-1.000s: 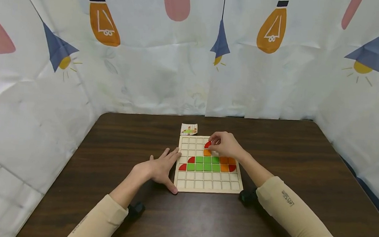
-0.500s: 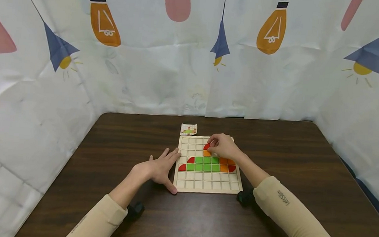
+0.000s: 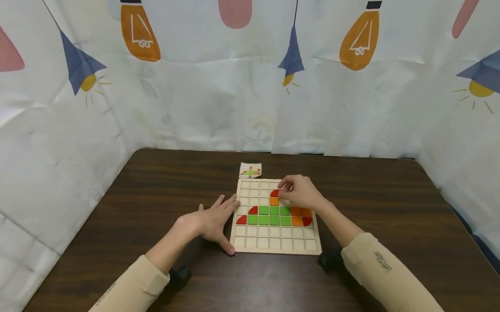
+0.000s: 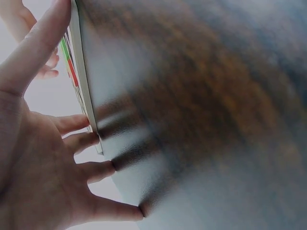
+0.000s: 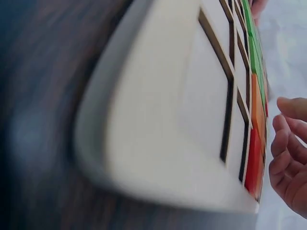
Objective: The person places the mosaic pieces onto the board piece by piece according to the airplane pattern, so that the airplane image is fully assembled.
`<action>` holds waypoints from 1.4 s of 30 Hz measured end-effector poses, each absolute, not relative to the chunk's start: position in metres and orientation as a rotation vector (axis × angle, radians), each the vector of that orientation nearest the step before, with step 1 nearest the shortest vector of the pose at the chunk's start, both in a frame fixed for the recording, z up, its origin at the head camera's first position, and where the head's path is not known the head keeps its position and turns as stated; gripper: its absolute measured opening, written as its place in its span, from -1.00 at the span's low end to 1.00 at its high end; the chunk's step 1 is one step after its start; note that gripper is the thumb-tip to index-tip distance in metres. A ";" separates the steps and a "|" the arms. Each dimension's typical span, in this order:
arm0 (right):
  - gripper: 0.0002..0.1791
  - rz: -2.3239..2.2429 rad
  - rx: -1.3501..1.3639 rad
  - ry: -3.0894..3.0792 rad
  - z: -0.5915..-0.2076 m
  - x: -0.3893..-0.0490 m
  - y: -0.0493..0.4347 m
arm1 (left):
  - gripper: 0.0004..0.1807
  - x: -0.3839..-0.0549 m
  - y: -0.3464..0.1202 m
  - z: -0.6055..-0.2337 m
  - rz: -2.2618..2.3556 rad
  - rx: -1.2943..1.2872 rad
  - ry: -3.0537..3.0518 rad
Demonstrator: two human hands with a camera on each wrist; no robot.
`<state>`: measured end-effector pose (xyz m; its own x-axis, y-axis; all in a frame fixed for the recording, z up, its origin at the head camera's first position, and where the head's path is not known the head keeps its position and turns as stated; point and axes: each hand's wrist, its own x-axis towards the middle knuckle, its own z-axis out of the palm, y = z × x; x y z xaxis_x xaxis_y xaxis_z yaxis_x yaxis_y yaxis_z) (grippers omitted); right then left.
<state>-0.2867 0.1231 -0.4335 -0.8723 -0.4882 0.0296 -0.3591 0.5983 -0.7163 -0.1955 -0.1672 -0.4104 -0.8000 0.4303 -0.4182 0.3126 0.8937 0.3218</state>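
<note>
A pale wooden grid board (image 3: 275,251) lies on the table. My left hand (image 3: 211,224) is spread along its left side, fingertips at the edge and thumb at the near left corner. Beside a red quarter-round tile (image 3: 274,193), my right hand (image 3: 301,192) hovers over the upper board with its fingers loosely bent. That tile sits above an orange square tile (image 3: 274,201). Lower down, green square tiles (image 3: 269,220) run in two rows, with red rounded tiles at the left and orange ones at the right. The right wrist view shows no tile between my thumb and fingers (image 5: 280,140).
A small pattern card (image 3: 250,170) lies just behind the board's far left corner. The dark wooden table (image 3: 266,292) extends on all sides. A white printed curtain (image 3: 201,99) hangs behind it and at both sides.
The red quarter-round tile has settled into its cell above the orange one. My right fingers have let it go and shifted slightly right. The left hand stays at the board's edge.
</note>
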 end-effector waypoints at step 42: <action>-0.78 -0.990 -0.734 2.447 -0.410 -0.238 0.260 | 0.46 -0.198 -0.168 -0.412 0.320 0.532 2.569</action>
